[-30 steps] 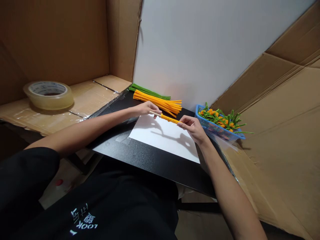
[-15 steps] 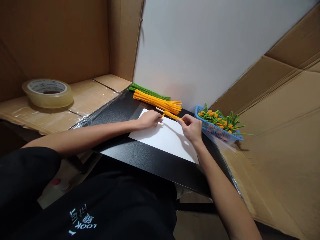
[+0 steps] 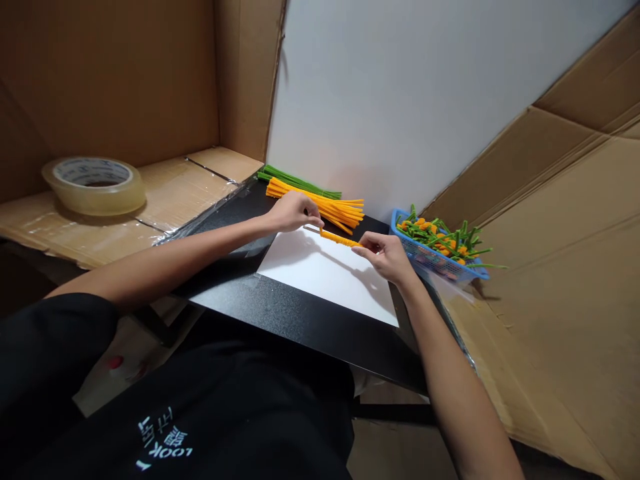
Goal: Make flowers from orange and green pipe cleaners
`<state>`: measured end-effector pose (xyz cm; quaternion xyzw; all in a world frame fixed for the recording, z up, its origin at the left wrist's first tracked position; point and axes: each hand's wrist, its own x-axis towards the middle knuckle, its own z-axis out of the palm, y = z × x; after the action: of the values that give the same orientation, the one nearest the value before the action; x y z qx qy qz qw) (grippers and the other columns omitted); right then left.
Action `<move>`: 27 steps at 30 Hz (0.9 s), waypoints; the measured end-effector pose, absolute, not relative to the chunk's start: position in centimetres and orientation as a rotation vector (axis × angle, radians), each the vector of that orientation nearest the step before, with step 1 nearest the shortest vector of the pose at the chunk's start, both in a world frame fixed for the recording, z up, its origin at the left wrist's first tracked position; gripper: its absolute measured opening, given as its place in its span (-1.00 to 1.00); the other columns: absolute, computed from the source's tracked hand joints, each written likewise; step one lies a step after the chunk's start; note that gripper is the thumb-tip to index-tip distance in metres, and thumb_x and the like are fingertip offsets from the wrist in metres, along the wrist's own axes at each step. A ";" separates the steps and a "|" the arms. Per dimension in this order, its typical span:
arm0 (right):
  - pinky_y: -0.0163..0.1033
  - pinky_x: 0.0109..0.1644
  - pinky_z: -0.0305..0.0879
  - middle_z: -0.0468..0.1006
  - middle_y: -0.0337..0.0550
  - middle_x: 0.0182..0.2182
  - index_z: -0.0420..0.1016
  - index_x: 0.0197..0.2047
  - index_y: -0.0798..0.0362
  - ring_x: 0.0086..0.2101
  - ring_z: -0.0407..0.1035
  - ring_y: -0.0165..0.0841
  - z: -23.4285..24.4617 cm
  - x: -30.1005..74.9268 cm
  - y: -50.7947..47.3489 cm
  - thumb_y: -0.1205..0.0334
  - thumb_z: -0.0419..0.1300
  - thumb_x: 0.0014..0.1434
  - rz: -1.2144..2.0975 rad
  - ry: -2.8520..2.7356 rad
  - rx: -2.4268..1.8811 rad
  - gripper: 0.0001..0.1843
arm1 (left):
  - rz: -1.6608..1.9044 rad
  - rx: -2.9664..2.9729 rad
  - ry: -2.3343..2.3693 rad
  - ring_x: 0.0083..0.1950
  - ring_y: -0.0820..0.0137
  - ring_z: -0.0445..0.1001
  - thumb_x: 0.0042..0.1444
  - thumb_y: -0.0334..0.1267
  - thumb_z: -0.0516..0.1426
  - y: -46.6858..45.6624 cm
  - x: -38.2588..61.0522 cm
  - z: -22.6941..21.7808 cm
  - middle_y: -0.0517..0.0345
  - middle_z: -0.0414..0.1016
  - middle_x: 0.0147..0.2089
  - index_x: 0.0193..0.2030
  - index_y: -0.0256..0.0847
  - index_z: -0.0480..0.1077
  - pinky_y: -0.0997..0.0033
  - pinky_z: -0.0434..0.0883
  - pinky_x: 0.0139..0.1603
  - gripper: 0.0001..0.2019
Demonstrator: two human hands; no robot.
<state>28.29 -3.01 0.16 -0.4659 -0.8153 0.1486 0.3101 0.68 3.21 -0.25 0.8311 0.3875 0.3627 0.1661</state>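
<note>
An orange pipe cleaner (image 3: 341, 239) is wound in coils around a thin pale stick (image 3: 312, 229), held over a white sheet of paper (image 3: 320, 280). My right hand (image 3: 386, 255) pinches the right end of the coil. At its left, my left hand (image 3: 295, 212) pinches the loose end of the pipe cleaner, fingers pressed together, above the stick's bare end. Behind my left hand lie a bundle of orange pipe cleaners (image 3: 345, 212) and a bundle of green pipe cleaners (image 3: 300, 182).
A blue basket (image 3: 425, 257) with green and orange pipe-cleaner pieces stands at the right edge of the black table (image 3: 260, 303). On the cardboard ledge at left sits a roll of clear tape (image 3: 97, 197). A white wall (image 3: 400, 100) and cardboard panels (image 3: 565, 267) enclose the table.
My left hand has risen from below the stick to above it, carrying the loose pipe-cleaner end. My right hand has shifted slightly while keeping its grip on the coil.
</note>
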 end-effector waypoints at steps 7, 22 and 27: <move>-0.27 -0.42 -0.02 0.34 -0.31 -0.59 0.48 -0.51 0.05 -0.51 0.12 -0.46 0.5 27.9 -3.5 -0.04 0.46 -0.02 0.882 -1.901 -1.052 -0.63 | 0.763 1.838 0.716 -0.43 0.47 0.38 -0.08 -0.01 0.39 4.0 -0.1 0.0 0.10 0.54 -0.45 -0.46 -0.26 0.60 0.44 0.23 -0.39 -0.69; -0.27 -0.49 -0.08 0.24 -0.35 -0.66 0.39 -0.56 0.04 -0.58 0.04 -0.48 -0.1 25.1 -3.9 -0.10 0.42 0.01 0.330 -1.624 -1.213 -0.56 | 1.203 2.121 1.110 -0.46 0.46 0.38 0.34 -0.17 0.05 -0.5 4.2 -2.3 0.13 0.52 -0.49 -0.42 -0.28 0.50 0.46 0.19 -0.38 -0.64; -0.26 -0.47 -0.06 0.17 -0.37 -0.66 0.36 -0.56 0.04 -0.57 0.02 -0.49 0.6 25.1 -4.6 0.08 0.33 0.12 0.111 -1.781 -1.282 -0.66 | 1.038 2.963 1.300 -0.36 0.34 0.46 0.34 -0.31 0.04 0.3 2.6 -1.3 -0.03 0.58 -0.34 -0.28 -0.32 0.52 0.36 0.14 -0.40 -0.74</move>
<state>25.06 -4.60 0.55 -0.5197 -0.7219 0.0451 0.4546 2.58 0.28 -1.26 0.8648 0.3795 0.3031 -0.1278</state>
